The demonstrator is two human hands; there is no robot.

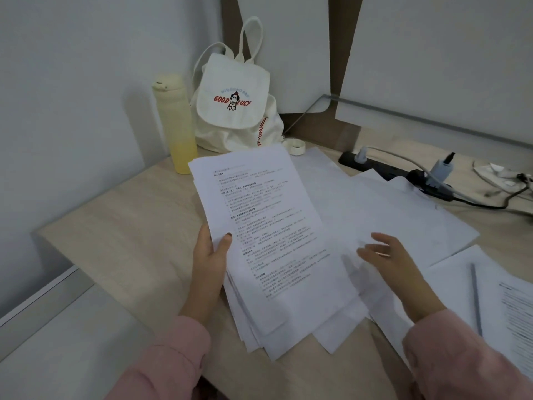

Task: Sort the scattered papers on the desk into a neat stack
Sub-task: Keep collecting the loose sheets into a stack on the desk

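Nearest the camera, two pink sleeves (161, 368) come in from the bottom edge, both cut off by the frame. The left hand (209, 261) grips the stack of papers (274, 241) by its left edge. The thumb (226, 239) lies on the top printed page, and the fingers are hidden underneath. The stack sits at a slant, its near corners fanned unevenly close to the front edge of the worktop (129, 226). The print on the top page is too small to read. The right hand (395, 264) is released, its fingers (375, 251) straight and spread over the loose sheets (389, 203) just right of the stack. It is blurred, and whether it touches the paper cannot be told. To its right a grey pen (476, 298) lies on further sheets, and a printed page (516, 307) is cut off by the right edge. The loose sheets overlap across the middle, so their lower layers are hidden. Left of the stack the worktop shows a broad bare stretch out to its left edge. Farther back, a yellow bottle (174, 125) stands upright near the corner, with a white backpack (233, 105) just beside it against the wall. At the back right lies a black power strip (383, 168) with plugs in it. The far corners of the sheets reach up to it and its cables run off to the right, past a crumpled pale item (499, 174) that is hard to make out.
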